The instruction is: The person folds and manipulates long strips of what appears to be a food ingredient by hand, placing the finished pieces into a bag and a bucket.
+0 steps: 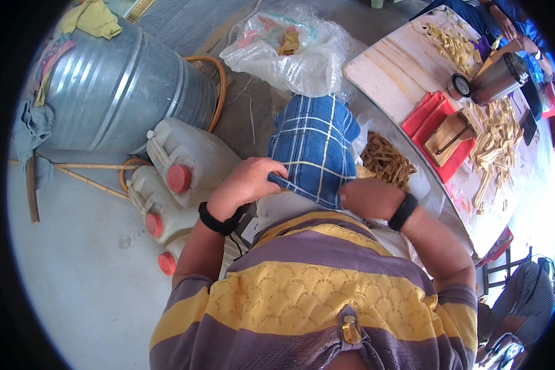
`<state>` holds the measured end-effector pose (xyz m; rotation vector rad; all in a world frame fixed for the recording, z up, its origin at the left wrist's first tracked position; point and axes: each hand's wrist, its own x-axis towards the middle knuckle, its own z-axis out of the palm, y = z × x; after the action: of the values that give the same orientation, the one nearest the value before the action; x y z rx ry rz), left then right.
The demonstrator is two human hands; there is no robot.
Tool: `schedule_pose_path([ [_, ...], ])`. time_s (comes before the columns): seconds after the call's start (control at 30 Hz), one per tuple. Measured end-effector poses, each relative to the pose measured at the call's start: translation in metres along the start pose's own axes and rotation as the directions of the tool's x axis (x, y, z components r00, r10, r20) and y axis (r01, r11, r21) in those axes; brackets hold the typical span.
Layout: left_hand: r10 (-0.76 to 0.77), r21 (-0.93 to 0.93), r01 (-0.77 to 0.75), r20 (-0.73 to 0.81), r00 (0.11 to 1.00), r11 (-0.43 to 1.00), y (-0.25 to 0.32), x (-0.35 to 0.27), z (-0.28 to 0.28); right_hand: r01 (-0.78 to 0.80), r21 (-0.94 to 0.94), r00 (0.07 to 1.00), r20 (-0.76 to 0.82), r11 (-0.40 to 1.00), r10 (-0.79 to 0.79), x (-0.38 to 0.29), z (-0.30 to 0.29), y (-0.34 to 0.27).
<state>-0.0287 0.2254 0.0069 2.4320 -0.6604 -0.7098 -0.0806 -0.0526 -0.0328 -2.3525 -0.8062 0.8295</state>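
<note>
A blue checked cloth (312,138) with white and yellow lines lies spread over my lap. My left hand (252,180) pinches its near left edge, where the hem turns up a little. At the near right corner is my right hand (372,199), slightly blurred, with its fingertips on the cloth; whether they grip it is hard to see. What lies under the cloth is mostly hidden, with white material showing below its near edge. Just beyond my right hand, a white plastic bag holds many brown folded strips (385,159).
Ahead stands a clear plastic sack (286,60) with yellowish strips inside. To the left are a large metal drum (129,88) and several jerrycans (192,157) with red caps. The table (379,64) at right bears pale strips, red cloths (428,118), a wooden tool and a steel flask (497,81). Another person sits beyond.
</note>
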Motion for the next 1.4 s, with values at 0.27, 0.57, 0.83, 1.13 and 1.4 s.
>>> schedule_pose_path([
  [0.27, 0.052, 0.235, -0.056, 0.024, 0.998, 0.97, 0.024, -0.012, 0.001, -0.322, -0.246, 0.618, -0.786, 0.914, 0.006, 0.024, -0.095, 0.003],
  [0.57, 0.008, 0.207, -0.024, 0.077, 0.997, 0.978, 0.03, -0.017, -0.003, 0.094, 0.511, 0.827, -0.517, 0.854, 0.218, 0.08, -0.065, 0.044],
  [0.83, 0.041, 0.129, -0.043, 0.024, 0.999, 0.991, 0.029, -0.036, -0.001, 0.503, 0.492, 0.789, -0.596, 0.711, -0.145, -0.01, -0.184, -0.083],
  [1.13, 0.117, 0.119, -0.127, 0.088, 0.989, 0.985, 0.032, -0.039, 0.01, 0.556, -0.163, 0.627, -0.56, 0.815, -0.541, -0.043, -0.221, -0.149],
  [1.4, 0.142, 0.035, -0.146, 0.106, 0.984, 0.989, 0.029, -0.051, -0.009, 0.433, -0.548, 0.547, -0.471, 0.716, -0.691, 0.021, -0.189, -0.168],
])
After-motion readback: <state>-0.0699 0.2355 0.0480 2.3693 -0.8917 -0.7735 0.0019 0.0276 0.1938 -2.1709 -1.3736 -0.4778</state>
